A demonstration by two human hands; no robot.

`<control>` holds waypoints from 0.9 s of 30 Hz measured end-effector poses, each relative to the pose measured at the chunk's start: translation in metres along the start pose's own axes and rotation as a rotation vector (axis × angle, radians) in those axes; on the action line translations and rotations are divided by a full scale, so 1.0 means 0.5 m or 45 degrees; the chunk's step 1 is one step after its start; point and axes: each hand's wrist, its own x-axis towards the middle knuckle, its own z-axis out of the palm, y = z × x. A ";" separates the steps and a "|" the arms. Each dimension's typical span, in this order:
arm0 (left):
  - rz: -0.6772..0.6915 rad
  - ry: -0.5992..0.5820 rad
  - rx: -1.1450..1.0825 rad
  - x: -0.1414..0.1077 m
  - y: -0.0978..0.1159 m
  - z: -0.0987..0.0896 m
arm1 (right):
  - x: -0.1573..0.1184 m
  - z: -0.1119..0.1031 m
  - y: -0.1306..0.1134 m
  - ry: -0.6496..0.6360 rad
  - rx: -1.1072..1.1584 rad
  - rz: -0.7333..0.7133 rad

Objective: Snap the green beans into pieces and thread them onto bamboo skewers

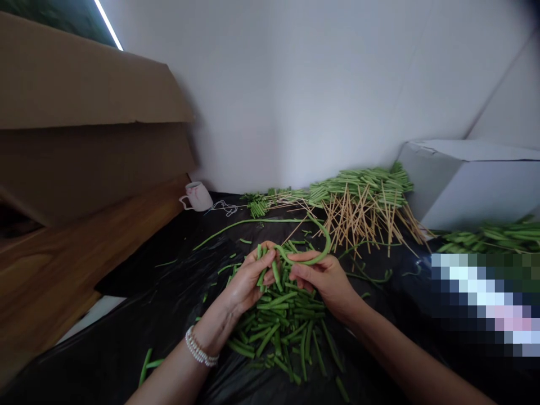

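1 long bean point(327, 240) btwn L hand point(248, 279) & R hand point(329, 281), curling above R.

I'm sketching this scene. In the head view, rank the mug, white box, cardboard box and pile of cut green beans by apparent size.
1. Cardboard box
2. White box and pile of cut green beans: too alike to rank, the pile being partly covered
3. Mug

Probably a home, judging by the mug point(199, 197) and wooden surface point(84, 264).
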 end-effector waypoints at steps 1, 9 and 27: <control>-0.002 -0.021 -0.014 0.000 0.001 0.000 | 0.000 0.000 0.001 -0.003 0.003 0.002; -0.028 -0.111 -0.111 -0.002 0.001 -0.001 | 0.001 -0.007 0.002 0.029 0.108 0.090; 0.222 0.074 0.340 0.004 -0.015 0.005 | 0.001 -0.004 0.015 -0.009 0.145 0.236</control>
